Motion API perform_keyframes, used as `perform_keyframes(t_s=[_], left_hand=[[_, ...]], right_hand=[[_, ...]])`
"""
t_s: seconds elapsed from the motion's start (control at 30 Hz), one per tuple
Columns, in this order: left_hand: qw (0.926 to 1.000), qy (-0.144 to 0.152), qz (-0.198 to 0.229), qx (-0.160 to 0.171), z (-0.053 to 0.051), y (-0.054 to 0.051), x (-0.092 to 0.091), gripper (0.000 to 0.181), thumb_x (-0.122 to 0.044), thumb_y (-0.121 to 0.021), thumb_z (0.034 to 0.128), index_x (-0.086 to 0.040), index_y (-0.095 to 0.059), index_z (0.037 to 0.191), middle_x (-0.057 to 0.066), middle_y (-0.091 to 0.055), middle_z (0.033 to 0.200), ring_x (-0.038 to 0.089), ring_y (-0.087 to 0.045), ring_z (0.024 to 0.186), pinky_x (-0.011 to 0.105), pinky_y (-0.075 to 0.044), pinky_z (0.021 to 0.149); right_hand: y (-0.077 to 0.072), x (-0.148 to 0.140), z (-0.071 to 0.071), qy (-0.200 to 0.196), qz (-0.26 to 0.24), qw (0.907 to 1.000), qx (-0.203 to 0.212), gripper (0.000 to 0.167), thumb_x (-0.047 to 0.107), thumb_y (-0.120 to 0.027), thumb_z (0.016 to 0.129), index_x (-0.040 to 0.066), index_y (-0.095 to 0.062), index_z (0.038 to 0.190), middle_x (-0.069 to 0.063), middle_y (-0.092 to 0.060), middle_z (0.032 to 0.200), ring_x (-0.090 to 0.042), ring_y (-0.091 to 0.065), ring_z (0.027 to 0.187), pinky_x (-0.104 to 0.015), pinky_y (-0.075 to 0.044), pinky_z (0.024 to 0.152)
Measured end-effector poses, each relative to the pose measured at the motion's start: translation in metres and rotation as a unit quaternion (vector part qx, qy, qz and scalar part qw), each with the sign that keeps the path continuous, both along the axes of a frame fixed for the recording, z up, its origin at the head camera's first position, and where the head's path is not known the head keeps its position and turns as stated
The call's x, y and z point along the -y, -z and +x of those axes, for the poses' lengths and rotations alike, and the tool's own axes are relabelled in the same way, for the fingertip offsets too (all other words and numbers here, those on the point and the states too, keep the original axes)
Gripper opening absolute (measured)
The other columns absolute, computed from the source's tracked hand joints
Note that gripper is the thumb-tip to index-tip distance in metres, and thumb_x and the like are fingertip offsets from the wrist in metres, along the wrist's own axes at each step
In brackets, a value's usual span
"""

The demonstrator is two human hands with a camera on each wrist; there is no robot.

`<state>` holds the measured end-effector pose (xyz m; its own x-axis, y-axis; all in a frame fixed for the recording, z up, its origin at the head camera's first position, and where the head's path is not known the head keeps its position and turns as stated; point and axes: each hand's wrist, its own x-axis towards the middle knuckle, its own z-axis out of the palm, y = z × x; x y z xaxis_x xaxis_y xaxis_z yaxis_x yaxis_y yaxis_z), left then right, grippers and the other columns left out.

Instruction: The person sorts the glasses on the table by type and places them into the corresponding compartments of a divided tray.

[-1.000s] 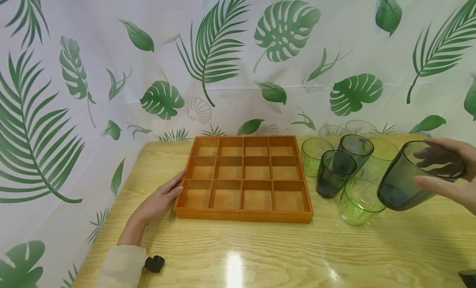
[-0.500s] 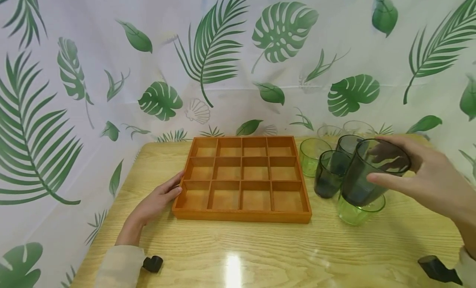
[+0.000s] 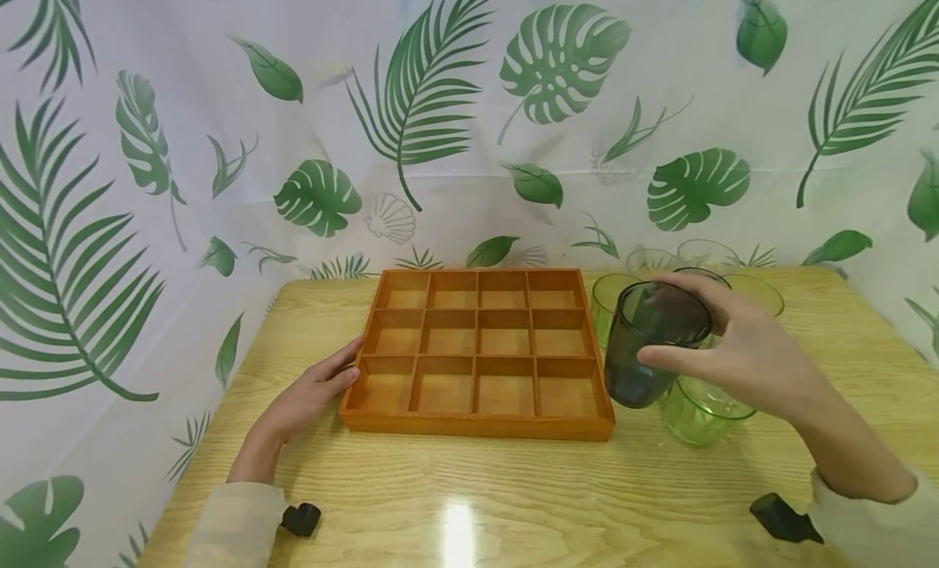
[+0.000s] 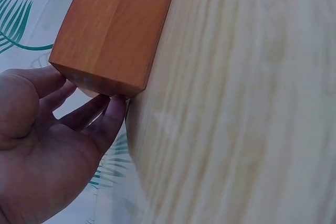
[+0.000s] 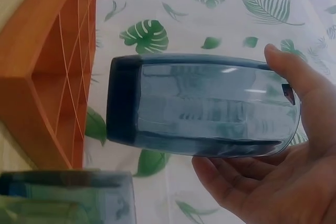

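My right hand (image 3: 756, 364) grips a dark grey glass tumbler (image 3: 634, 364) near its rim, thumb on one side and fingers on the other. The tumbler is raised, slightly tilted, just beside the right edge of a wooden tray (image 3: 477, 425) with several square compartments. In the right wrist view nothing shows inside this tumbler (image 5: 205, 106). My left hand (image 3: 308, 397) rests against the tray's left side. The left wrist view has its fingertips touching the wooden side wall (image 4: 105, 82).
Right of the tray, a green glass (image 3: 700, 421) stands in front and another green glass (image 3: 605, 295) behind. Clear glasses (image 3: 707, 250) stand at the back. Other dark glasses are partly hidden by the held one. A leaf-printed cloth (image 3: 440, 87) hangs behind the table (image 3: 411, 503).
My right hand has carried the dark tumbler leftward from the table's right side, over the other glasses, to the tray's right edge. The left hand and tray have stayed put.
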<state>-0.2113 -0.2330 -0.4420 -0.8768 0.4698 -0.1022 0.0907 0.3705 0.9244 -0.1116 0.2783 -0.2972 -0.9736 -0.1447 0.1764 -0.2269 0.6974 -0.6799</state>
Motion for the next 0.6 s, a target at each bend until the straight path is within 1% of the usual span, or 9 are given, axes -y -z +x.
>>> perform_keyframes(t_s=[0.07,0.13,0.2,0.3,0.37,0.47,0.6], left_hand=[[1.0,0.001,0.002,0.0,0.001,0.0,0.0,0.061,-0.028,-0.042,0.114,-0.015,-0.016,0.167,0.012,-0.01,0.172,0.036,-0.006,0.157,0.058,-0.012,0.124],[1.0,0.0,0.003,-0.001,0.001,0.0,0.0,0.061,-0.028,-0.042,0.1139,-0.015,-0.016,0.168,0.012,-0.01,0.172,0.036,-0.007,0.157,0.058,-0.012,0.123],[1.0,-0.001,0.002,-0.001,0.001,0.0,0.0,0.061,-0.028,-0.043,0.1138,-0.015,-0.016,0.167,0.013,-0.01,0.172,0.036,-0.007,0.157,0.059,-0.012,0.123],[1.0,-0.004,0.0,-0.001,0.001,0.0,0.0,0.061,-0.028,-0.043,0.1137,-0.016,-0.017,0.167,0.012,-0.011,0.172,0.035,-0.008,0.157,0.058,-0.012,0.124],[1.0,-0.007,-0.001,-0.001,0.002,-0.001,0.0,0.061,-0.027,-0.043,0.1137,-0.016,-0.017,0.167,0.012,-0.012,0.172,0.035,-0.008,0.157,0.058,-0.012,0.124],[1.0,-0.006,-0.003,-0.003,0.003,-0.002,0.0,0.061,-0.026,-0.042,0.1139,-0.015,-0.016,0.168,0.014,-0.011,0.172,0.036,-0.007,0.157,0.058,-0.013,0.123],[1.0,-0.004,0.0,-0.002,0.005,-0.004,-0.001,0.061,-0.026,-0.042,0.1139,-0.014,-0.015,0.168,0.015,-0.01,0.172,0.037,-0.007,0.157,0.058,-0.013,0.123]], right_hand=[[0.001,0.007,-0.002,0.001,0.017,0.9998,0.006,0.082,0.034,-0.085,0.088,0.021,-0.045,0.157,-0.015,-0.06,0.135,-0.025,-0.063,0.109,-0.031,-0.051,0.079],[0.003,0.014,-0.003,0.001,0.029,0.9995,0.008,0.084,0.039,-0.086,0.086,0.022,-0.045,0.158,-0.013,-0.061,0.134,-0.03,-0.063,0.109,-0.037,-0.051,0.079],[0.005,0.02,-0.005,-0.005,0.027,0.9995,0.011,0.084,0.041,-0.085,0.086,0.023,-0.045,0.157,-0.012,-0.063,0.133,-0.028,-0.063,0.11,-0.037,-0.051,0.08],[0.007,0.029,-0.007,-0.026,-0.005,0.9995,0.017,0.082,0.038,-0.086,0.087,0.022,-0.046,0.156,-0.008,-0.064,0.129,-0.024,-0.064,0.106,-0.031,-0.053,0.08],[0.008,0.035,-0.008,-0.038,-0.019,0.9989,0.019,0.081,0.036,-0.086,0.086,0.022,-0.046,0.156,-0.007,-0.064,0.126,-0.023,-0.064,0.104,-0.03,-0.053,0.079],[0.009,0.042,-0.01,-0.048,-0.029,0.9982,0.023,0.081,0.036,-0.087,0.085,0.022,-0.047,0.154,-0.006,-0.065,0.122,-0.023,-0.063,0.097,-0.032,-0.053,0.077],[0.011,0.05,-0.012,-0.058,-0.032,0.9974,0.026,0.084,0.036,-0.088,0.084,0.017,-0.047,0.154,-0.009,-0.065,0.124,-0.023,-0.063,0.1,-0.036,-0.053,0.077]])
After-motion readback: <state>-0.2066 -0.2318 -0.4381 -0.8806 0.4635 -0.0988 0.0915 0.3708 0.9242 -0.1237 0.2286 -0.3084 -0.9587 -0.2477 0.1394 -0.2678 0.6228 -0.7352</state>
